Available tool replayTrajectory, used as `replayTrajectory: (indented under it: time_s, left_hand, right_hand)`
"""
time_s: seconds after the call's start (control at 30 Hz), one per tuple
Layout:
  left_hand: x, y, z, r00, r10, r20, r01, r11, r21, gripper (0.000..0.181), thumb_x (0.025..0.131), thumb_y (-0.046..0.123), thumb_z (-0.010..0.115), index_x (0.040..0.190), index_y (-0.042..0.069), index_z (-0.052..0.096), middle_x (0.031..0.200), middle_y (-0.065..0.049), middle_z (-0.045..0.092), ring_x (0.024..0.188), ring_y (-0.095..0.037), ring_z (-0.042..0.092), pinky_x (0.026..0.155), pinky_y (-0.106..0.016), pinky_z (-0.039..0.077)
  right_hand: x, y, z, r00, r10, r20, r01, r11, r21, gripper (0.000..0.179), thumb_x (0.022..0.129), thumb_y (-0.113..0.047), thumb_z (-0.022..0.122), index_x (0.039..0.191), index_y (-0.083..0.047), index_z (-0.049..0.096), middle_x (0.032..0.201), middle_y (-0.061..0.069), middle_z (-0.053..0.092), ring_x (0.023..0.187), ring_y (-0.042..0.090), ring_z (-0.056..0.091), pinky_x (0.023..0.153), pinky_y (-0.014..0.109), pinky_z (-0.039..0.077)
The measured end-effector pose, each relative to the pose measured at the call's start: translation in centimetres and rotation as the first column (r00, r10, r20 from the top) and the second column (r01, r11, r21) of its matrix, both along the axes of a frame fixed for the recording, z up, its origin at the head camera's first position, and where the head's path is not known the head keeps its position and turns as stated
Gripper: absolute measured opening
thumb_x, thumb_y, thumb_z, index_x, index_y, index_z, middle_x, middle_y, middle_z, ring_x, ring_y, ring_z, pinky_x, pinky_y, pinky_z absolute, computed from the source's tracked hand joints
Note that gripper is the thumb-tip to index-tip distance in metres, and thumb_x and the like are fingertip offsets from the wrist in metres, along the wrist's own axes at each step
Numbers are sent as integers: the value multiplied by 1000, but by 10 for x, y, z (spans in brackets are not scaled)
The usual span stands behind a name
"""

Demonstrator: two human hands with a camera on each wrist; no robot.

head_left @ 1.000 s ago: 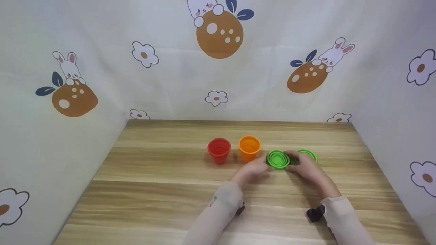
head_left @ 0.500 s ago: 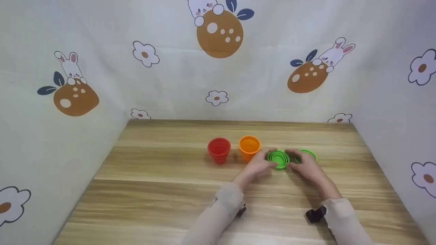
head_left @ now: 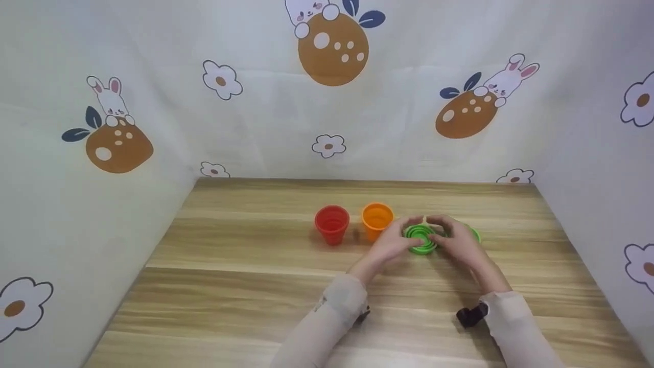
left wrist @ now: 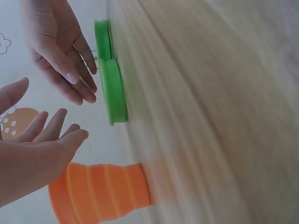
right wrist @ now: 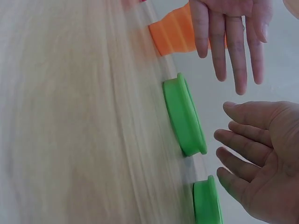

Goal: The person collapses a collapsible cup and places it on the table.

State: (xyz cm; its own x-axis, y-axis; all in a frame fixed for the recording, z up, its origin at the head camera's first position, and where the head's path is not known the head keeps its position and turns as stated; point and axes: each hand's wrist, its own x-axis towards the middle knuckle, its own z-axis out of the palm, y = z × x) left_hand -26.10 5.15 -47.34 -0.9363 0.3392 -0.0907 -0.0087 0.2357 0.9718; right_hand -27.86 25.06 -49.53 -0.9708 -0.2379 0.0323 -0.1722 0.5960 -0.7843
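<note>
A green collapsible cup, folded flat into rings, lies on the table between both hands. My left hand hovers over its left side, thumb overlapping the rings in the head view. From the right, my right hand reaches over the same cup. Both wrist views show the fingers loosely extended and apart from the folded cup, with nothing held. A second flat green cup is partly hidden behind the right hand. Close to the left hand stands an orange cup, expanded and upright.
A red cup, also expanded and upright, stands left of the orange one. The wood-grain table is enclosed by a pale patterned cloth at its back and sides.
Both hands have lifted from the sides of the near green cup and moved in over it, their fingertips now closer together. The cups stay in place; the head view has shifted slightly.
</note>
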Motion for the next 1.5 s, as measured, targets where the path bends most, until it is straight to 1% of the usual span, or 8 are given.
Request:
replayTrajectory:
  time_s: [0.1,0.17,0.3,0.53,0.8,0.93,1.17,1.5]
  left_hand:
    - [0,-1,4,1000,-21,-18,21,999,26,55,92,9,69,144,16,52,143,2,60,141,-18,45,122,-42,32]
    - [1,-3,8,998,-37,-44,39,998,55,58,92,6,68,146,11,48,143,-3,60,142,-20,45,122,-42,32]
    - [1,-8,15,993,-53,-102,59,996,64,58,92,5,67,146,6,46,144,-9,58,143,-25,44,122,-43,32]
    - [-2,-19,24,989,-28,-143,38,997,66,57,91,5,68,145,6,48,143,-9,59,144,-26,42,122,-43,31]
    - [-5,-32,29,987,-5,-162,24,993,117,57,90,1,64,144,1,47,144,-14,57,140,-25,48,119,-43,37]
    - [-7,-39,32,984,32,-175,-7,989,145,56,88,-2,64,142,0,49,144,-15,57,140,-26,48,119,-42,36]
    - [-10,-56,38,981,92,-170,-68,988,141,53,92,1,64,142,1,49,146,-14,56,142,-24,45,123,-41,31]
    - [-16,-72,28,972,164,-170,-133,975,177,52,93,-1,63,143,2,49,145,-15,56,142,-28,45,123,-44,29]
  right_hand:
    - [-1,-3,3,1000,19,0,-19,999,-29,49,95,-8,64,140,4,49,144,26,52,139,44,43,116,56,35]
    - [-2,-5,4,1000,18,-19,-18,1000,-25,48,95,-7,64,140,5,49,143,27,53,137,44,46,114,55,38]
    - [-2,-10,5,999,9,-45,-10,1000,-13,47,95,-7,64,138,5,51,140,28,55,134,45,49,111,55,42]
    - [-3,-18,6,999,8,-39,-9,999,-33,48,95,-11,66,138,5,52,139,28,56,131,44,52,110,53,44]
    - [-2,-27,4,999,28,-33,-31,995,-99,47,94,-7,66,136,8,51,137,30,56,130,45,53,110,53,44]
    - [-2,-34,4,999,30,-23,-32,993,-111,47,95,-8,65,137,7,51,137,28,57,130,43,54,110,53,44]
    - [-4,-43,2,999,38,-36,-43,990,-133,46,94,-7,66,136,7,52,136,28,58,127,43,56,108,53,46]
    - [-5,-54,-1,999,27,-25,-31,987,-155,48,93,-7,67,137,6,51,135,27,59,125,42,57,107,50,48]
